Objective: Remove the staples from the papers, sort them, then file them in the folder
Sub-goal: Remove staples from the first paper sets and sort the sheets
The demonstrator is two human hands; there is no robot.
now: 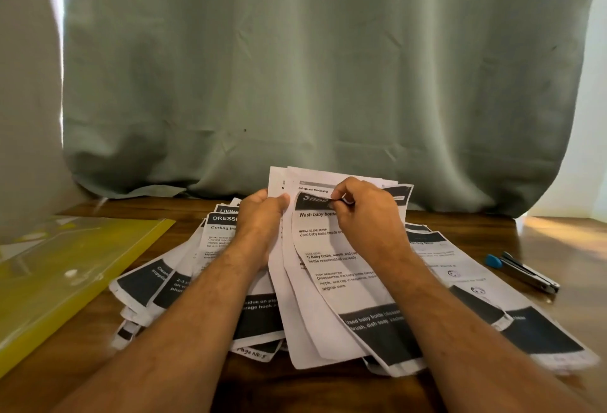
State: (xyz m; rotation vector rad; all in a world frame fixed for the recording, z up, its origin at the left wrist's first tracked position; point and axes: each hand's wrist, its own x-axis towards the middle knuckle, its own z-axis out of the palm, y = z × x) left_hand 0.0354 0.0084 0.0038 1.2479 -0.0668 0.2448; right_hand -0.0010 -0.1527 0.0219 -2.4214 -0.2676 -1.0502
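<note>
Papers (pixel 331 268) in left hand (pixel 262 215), right fingers (pixel 338 197) pinching top

Both bare forearms reach forward side by side, converging slightly. The left hand (pixel 262 215) is raised, fingers curled around the edge of what it holds, thumb on the near side. The right hand (pixel 364 212) is bent at the wrist, thumb and forefinger pinched together at their tips.
</note>
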